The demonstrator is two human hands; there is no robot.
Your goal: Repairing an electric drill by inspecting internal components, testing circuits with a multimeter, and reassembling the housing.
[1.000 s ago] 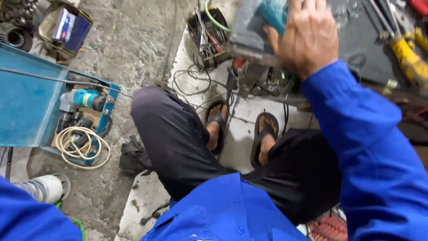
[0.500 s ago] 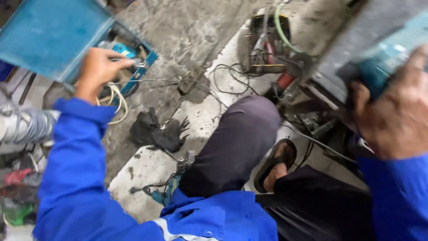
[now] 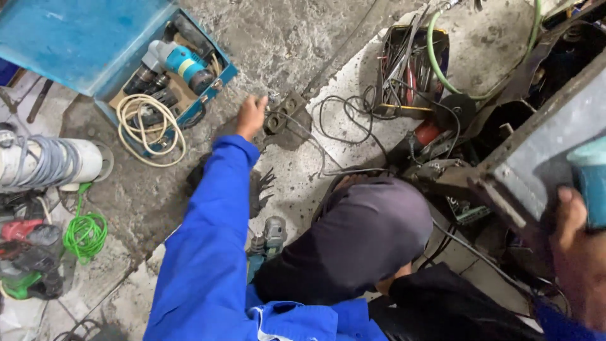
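1. The concrete floor [image 3: 303,44] is rough, stained and cracked, with tools lying all over it.
2. A blue metal toolbox [image 3: 82,38] stands open at the upper left. Inside it lie a teal power drill [image 3: 180,62] and a coiled pale cord [image 3: 148,123].
3. A grey metal plate [image 3: 543,158] fills the right edge, tilted, close to the camera.
4. A dark tray of hand tools [image 3: 410,63] sits at the top centre, with a green hose [image 3: 442,69] curving across it.
5. The left hand [image 3: 251,117] reaches out at arm's length in a blue sleeve [image 3: 208,240]. Its fingers are curled down onto a dark power socket block [image 3: 284,112] on the floor, just right of the toolbox; whether they grip it I cannot tell.
6. The right hand [image 3: 577,252], at the lower right, is closed around a teal tool [image 3: 590,183] held against the plate.
7. A small grinder [image 3: 271,235] lies beside the knee.
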